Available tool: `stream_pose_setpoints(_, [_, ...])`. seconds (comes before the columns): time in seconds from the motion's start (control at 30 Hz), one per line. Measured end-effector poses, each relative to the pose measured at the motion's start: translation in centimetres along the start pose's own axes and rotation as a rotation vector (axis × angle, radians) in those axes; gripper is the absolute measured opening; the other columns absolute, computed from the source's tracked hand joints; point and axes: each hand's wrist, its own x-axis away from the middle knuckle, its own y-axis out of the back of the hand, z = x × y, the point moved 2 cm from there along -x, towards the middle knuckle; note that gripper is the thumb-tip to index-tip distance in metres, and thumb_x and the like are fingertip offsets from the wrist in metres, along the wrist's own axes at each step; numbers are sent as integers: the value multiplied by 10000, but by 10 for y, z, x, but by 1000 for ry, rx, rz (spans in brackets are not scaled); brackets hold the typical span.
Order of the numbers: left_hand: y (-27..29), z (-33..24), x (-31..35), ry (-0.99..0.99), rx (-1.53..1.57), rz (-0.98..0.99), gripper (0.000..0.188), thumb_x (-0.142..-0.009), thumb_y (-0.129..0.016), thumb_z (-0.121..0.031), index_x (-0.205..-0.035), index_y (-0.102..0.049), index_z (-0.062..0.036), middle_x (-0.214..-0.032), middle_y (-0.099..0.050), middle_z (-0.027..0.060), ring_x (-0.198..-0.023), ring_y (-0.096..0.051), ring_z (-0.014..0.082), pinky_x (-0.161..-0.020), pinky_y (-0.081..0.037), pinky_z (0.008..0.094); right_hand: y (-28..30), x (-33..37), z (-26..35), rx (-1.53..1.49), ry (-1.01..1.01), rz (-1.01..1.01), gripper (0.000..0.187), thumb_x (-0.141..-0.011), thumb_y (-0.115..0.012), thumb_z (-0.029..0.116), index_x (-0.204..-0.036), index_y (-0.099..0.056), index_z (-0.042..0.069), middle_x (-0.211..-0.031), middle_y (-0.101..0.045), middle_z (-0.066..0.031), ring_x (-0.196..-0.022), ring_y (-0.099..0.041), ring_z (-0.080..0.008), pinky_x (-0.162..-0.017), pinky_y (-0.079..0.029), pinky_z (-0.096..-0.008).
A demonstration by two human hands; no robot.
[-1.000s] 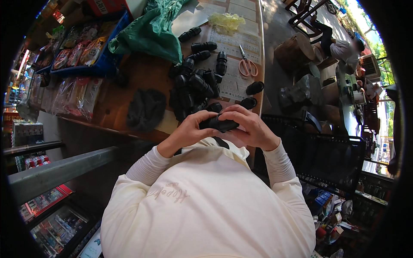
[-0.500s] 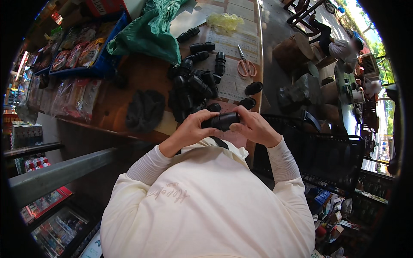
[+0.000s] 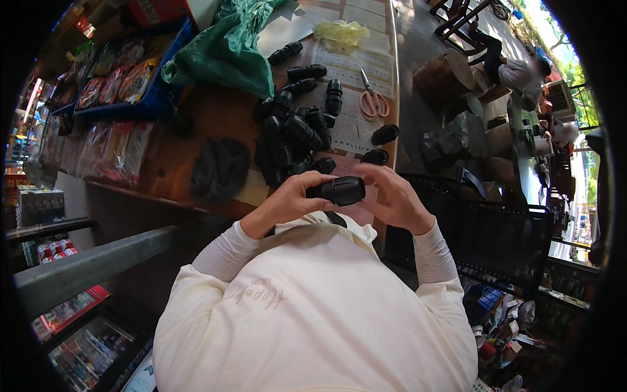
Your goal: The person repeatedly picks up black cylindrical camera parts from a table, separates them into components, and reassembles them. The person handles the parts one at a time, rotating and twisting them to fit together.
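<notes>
Just in front of my chest, at the table's near edge, I have a black ribbed plastic pipe fitting (image 3: pixel 344 191). My left hand (image 3: pixel 289 200) grips its left end between thumb and fingers, and the fitting lies roughly sideways. At its right end my right hand (image 3: pixel 397 200) is open, thumb and fingers apart around that end, the fingertips slightly blurred. Beyond the hands is a heap of similar black fittings (image 3: pixel 304 127), with single ones beside it, including one (image 3: pixel 385 134) at the table's right edge.
Orange-handled scissors (image 3: pixel 374 103) lie on papers on the wooden table (image 3: pixel 179 153). Around the heap are a green plastic bag (image 3: pixel 228 52), a dark cloth (image 3: pixel 221 168) and a crumpled yellow bag (image 3: pixel 341 32). A blue crate (image 3: pixel 124 110) of packets stands left; a black crate (image 3: pixel 503 245) sits right.
My right hand has let go of the fitting and moved slightly right, its fingers opening. My left hand keeps its hold, and more of the fitting's right end now shows.
</notes>
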Motion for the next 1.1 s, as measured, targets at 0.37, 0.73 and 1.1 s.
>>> stream_pose_setpoints(0.37, [-3, -3, 2, 1, -75, 85, 521, -736, -809, -140, -1215, -634, -32, -1024, -624, 75, -932, -581, 159, -842, -455, 292, 2, 4, -9, 100, -128, 119, 237, -792, -720, 122, -1013, -685, 44, -849, -644, -89, -762, -616, -198, -657, -512, -277])
stream_pose_setpoints(0.73, [0, -4, -1, 60, 27, 84, 493, -760, -786, -80, -1222, -622, -28, -1048, -641, 32, -968, -567, 118, -897, -436, 271, -3, 6, -16, -200, -138, -43, 363, -835, -687, 389, -967, -677, 51, -756, -626, -81, -746, -599, -228, -668, -473, -345])
stream_pose_setpoints(1.1, [2, -4, -4, 65, 31, 160, 509, -771, -788, -111, -1239, -610, -20, -1083, -626, 34, -1008, -553, 116, -913, -430, 275, -1, 4, -10, 103, -54, 55, 234, -839, -662, 111, -1072, -666, 84, -811, -643, -67, -744, -603, -203, -702, -491, -325])
